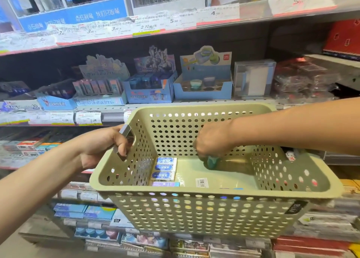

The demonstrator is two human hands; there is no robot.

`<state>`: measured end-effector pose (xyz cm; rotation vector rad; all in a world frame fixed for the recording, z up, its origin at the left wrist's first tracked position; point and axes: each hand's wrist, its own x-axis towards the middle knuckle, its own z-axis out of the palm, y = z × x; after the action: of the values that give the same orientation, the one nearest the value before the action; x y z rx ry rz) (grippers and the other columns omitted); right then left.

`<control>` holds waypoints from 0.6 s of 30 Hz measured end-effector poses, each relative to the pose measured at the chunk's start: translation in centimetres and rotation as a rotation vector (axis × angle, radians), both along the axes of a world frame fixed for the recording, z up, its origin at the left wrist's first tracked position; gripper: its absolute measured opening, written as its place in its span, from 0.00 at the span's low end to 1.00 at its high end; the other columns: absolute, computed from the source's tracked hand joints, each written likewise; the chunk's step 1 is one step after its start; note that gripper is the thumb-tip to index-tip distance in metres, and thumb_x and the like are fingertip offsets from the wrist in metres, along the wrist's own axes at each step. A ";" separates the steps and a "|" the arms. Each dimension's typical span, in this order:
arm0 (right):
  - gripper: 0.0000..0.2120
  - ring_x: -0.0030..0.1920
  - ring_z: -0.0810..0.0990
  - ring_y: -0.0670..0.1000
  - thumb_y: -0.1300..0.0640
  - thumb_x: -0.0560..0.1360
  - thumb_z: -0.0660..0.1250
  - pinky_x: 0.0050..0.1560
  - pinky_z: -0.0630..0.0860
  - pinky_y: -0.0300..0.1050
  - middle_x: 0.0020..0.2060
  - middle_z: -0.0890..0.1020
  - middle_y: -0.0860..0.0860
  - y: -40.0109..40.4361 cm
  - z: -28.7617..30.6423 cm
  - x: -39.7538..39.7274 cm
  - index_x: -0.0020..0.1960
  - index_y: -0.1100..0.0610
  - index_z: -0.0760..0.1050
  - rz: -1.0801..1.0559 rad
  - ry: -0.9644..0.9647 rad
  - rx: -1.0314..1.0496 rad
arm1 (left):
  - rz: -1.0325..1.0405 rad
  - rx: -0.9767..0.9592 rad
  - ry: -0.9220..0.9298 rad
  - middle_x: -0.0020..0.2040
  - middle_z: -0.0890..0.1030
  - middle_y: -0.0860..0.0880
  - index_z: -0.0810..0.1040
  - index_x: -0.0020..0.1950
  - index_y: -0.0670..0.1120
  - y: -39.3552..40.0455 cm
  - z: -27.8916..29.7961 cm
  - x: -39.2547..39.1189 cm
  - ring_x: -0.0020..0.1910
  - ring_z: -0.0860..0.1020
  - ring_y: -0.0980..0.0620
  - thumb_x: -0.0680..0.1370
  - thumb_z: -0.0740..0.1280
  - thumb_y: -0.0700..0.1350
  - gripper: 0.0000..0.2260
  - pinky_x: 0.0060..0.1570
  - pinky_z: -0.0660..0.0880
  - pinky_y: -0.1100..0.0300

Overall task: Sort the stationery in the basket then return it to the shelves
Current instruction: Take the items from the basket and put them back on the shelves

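Note:
A pale green perforated basket (214, 205) is held up in front of the store shelves. My left hand (103, 146) grips its left handle. My right hand (212, 140) reaches down inside the basket and its fingers close round a small teal item (211, 162) on the basket floor. Several blue-and-white erasers (165, 170) lie in a row along the floor's left side. A barcode label (202, 182) shows on a clear flat pack near the front.
Shelves of stationery fill the background. On the middle shelf a blue display box (202, 86) holds teal and purple round items, with other boxes (150, 90) to its left and a clear box (253, 78) to its right. Price tags line the shelf edges.

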<state>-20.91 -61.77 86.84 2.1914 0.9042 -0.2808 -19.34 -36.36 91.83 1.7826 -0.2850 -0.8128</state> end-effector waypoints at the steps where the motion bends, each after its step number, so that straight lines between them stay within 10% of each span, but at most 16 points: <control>1: 0.06 0.39 0.73 0.50 0.57 0.74 0.66 0.35 0.68 0.41 0.44 0.80 0.51 -0.1 -0.1 0.2 0.49 0.57 0.78 -0.003 0.000 -0.002 | -0.001 -0.002 0.000 0.28 0.76 0.40 0.73 0.46 0.43 0.0 0.0 0.0 0.21 0.76 0.45 0.54 0.54 0.29 0.23 0.20 0.75 0.56; 18: 0.11 0.42 0.72 0.53 0.60 0.74 0.61 0.36 0.65 0.44 0.51 0.77 0.53 0.1 -0.5 0.2 0.55 0.58 0.76 -0.015 0.000 -0.041 | -0.003 -0.002 0.025 0.34 0.77 0.37 0.74 0.48 0.44 -0.1 -0.4 0.9 0.24 0.76 0.42 0.54 0.55 0.29 0.25 0.23 0.76 0.53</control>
<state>-20.71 -61.67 86.30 2.1613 0.8748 -0.3038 -18.40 -36.46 91.44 1.7688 -0.2716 -0.8361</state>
